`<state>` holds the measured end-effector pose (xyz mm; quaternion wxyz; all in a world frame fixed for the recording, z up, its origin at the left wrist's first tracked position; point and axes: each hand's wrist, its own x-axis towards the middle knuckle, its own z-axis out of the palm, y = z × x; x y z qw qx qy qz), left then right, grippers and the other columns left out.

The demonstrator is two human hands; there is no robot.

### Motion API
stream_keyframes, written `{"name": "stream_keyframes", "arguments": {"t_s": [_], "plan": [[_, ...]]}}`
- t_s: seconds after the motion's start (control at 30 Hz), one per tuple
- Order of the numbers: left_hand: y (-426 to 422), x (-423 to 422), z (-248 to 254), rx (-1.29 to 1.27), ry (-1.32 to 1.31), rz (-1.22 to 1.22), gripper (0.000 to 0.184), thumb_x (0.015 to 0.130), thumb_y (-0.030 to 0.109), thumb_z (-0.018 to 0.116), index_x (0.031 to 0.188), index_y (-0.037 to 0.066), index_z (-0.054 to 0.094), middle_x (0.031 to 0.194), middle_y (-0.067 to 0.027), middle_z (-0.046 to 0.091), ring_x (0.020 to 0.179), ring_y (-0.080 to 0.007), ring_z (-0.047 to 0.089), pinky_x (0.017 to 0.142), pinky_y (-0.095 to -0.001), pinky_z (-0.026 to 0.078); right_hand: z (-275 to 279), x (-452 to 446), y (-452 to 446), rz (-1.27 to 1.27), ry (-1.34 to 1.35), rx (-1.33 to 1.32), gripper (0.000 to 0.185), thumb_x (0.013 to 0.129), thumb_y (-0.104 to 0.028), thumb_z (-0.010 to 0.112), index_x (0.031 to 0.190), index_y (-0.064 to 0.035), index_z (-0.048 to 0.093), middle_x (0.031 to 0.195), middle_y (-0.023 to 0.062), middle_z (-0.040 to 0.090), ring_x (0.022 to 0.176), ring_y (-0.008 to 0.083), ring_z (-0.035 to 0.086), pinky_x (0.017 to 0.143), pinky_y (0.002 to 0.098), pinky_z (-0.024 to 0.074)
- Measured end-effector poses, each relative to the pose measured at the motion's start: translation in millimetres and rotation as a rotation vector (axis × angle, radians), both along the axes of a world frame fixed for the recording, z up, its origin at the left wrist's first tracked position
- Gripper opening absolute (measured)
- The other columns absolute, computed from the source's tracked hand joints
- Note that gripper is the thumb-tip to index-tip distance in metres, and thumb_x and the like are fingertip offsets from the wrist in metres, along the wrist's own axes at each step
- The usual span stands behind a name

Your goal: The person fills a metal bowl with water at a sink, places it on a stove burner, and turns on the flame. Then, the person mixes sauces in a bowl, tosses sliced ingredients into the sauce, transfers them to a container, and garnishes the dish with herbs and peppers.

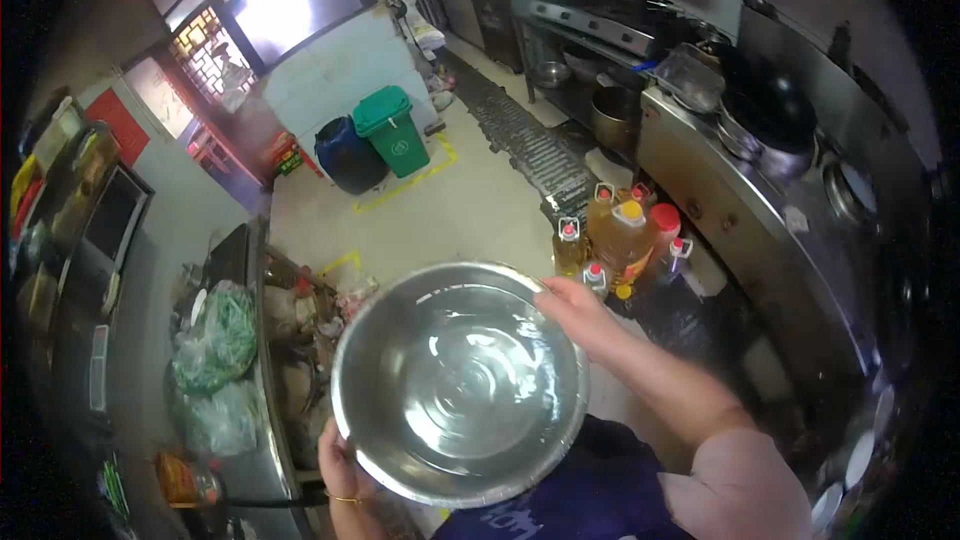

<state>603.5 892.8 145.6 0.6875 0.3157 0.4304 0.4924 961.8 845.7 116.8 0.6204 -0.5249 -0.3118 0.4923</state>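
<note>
A large round stainless steel basin [385, 340] is held out in front of my body, its open top facing me. Bright reflections and ripple-like rings show inside it; whether it contains water I cannot tell for sure. My right hand [575, 308] grips the rim at the upper right, thumb on top and the other fingers hidden beneath. At the lower left, my left hand [340, 455] is closed around the rim, its fingers partly hidden by the basin.
Several oil bottles [625, 230] stand on the floor ahead to the right, beside a steel counter [700, 175]. A green bin [395, 130] and a blue barrel [350, 155] are farther off. Bagged green vegetables [215, 340] lie on the left table. A drain grating [525, 150] crosses the floor.
</note>
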Motion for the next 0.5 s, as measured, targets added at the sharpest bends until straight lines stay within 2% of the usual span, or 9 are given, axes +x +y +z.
{"name": "stream_keyframes", "arguments": {"t_s": [0.07, 0.1, 0.2, 0.23, 0.3, 0.33, 0.4, 0.5], "plan": [[59.8, 44.1, 19.9, 0.057, -0.066, -0.049, 0.031, 0.094, 0.031, 0.046, 0.104, 0.004, 0.058, 0.101, -0.0090, 0.064, 0.093, -0.0219, 0.061, 0.084, -0.0362, 0.049, -12.7, 44.4, 83.9, 0.037, 0.007, -0.030, 0.033, 0.092, -0.016, 0.053, 0.118, 0.0046, 0.054, 0.100, 0.0078, 0.063, 0.089, 0.0112, 0.059, 0.077, 0.0256, 0.0478], [94.1, 63.3, 22.1, 0.097, -0.098, -0.083, 0.031, 0.095, 0.030, 0.046, 0.106, 0.003, 0.056, 0.101, -0.0086, 0.063, 0.094, -0.0209, 0.059, 0.085, -0.0354, 0.048, -23.0, 62.1, 126.5, -0.041, 0.009, 0.045, 0.032, 0.089, -0.019, 0.057, 0.108, 0.0072, 0.059, 0.092, 0.0090, 0.065, 0.079, 0.0115, 0.060, 0.068, 0.0247, 0.0482], [200.0, 118.3, 8.6, 0.121, -0.126, -0.074, 0.026, 0.093, 0.029, 0.049, 0.099, 0.004, 0.054, 0.095, -0.0066, 0.062, 0.089, -0.0182, 0.059, 0.082, -0.0325, 0.048, -45.4, 121.9, 235.5, -0.032, -0.033, 0.043, 0.030, 0.089, -0.018, 0.058, 0.106, 0.0059, 0.061, 0.091, 0.0077, 0.065, 0.077, 0.0113, 0.060, 0.067, 0.0246, 0.0478], [238.0, 132.7, 0.3, 0.183, -0.143, -0.147, 0.024, 0.091, 0.029, 0.053, 0.093, 0.005, 0.052, 0.090, -0.0044, 0.060, 0.085, -0.0156, 0.058, 0.079, -0.0298, 0.047, -52.9, 140.9, 264.2, -0.020, -0.047, 0.029, 0.030, 0.089, -0.018, 0.058, 0.107, 0.0056, 0.061, 0.090, 0.0073, 0.065, 0.078, 0.0111, 0.059, 0.068, 0.0244, 0.0477], [312.5, 169.7, -10.0, 0.204, -0.140, -0.139, 0.025, 0.090, 0.030, 0.054, 0.093, 0.005, 0.051, 0.090, -0.0042, 0.060, 0.084, -0.0152, 0.057, 0.078, -0.0299, 0.047, -58.1, 175.4, 316.5, -0.006, -0.077, 0.001, 0.029, 0.089, -0.018, 0.058, 0.107, 0.0050, 0.061, 0.089, 0.0065, 0.065, 0.078, 0.0108, 0.059, 0.069, 0.0241, 0.0474], [350.4, 194.1, -9.1, 0.201, -0.144, -0.143, 0.026, 0.089, 0.030, 0.055, 0.093, 0.005, 0.051, 0.089, -0.0041, 0.059, 0.084, -0.0150, 0.057, 0.078, -0.0299, 0.047, -55.9, 189.7, 339.6, -0.107, -0.130, -0.006, 0.029, 0.089, -0.018, 0.058, 0.107, 0.0047, 0.061, 0.089, 0.0061, 0.064, 0.079, 0.0108, 0.059, 0.069, 0.0242, 0.0472], [423.3, 242.7, -1.3, 0.168, -0.158, -0.229, 0.028, 0.090, 0.031, 0.053, 0.098, 0.004, 0.054, 0.094, -0.0056, 0.061, 0.091, -0.0184, 0.058, 0.085, -0.0354, 0.048, -45.7, 227.4, 381.3, -0.280, -0.270, -0.022, 0.028, 0.090, -0.018, 0.058, 0.107, 0.0042, 0.061, 0.089, 0.0053, 0.064, 0.081, 0.0107, 0.058, 0.071, 0.0243, 0.0469], [529.2, 323.6, 13.2, 0.080, -0.171, -0.375, 0.031, 0.092, 0.032, 0.050, 0.105, 0.005, 0.056, 0.105, -0.0088, 0.063, 0.100, -0.0231, 0.060, 0.089, -0.0391, 0.048, -40.2, 295.4, 437.6, -0.412, -0.018, -0.009, 0.034, 0.090, -0.020, 0.059, 0.112, 0.0051, 0.058, 0.096, 0.0075, 0.064, 0.087, 0.0126, 0.058, 0.075, 0.0254, 0.0467]]}}
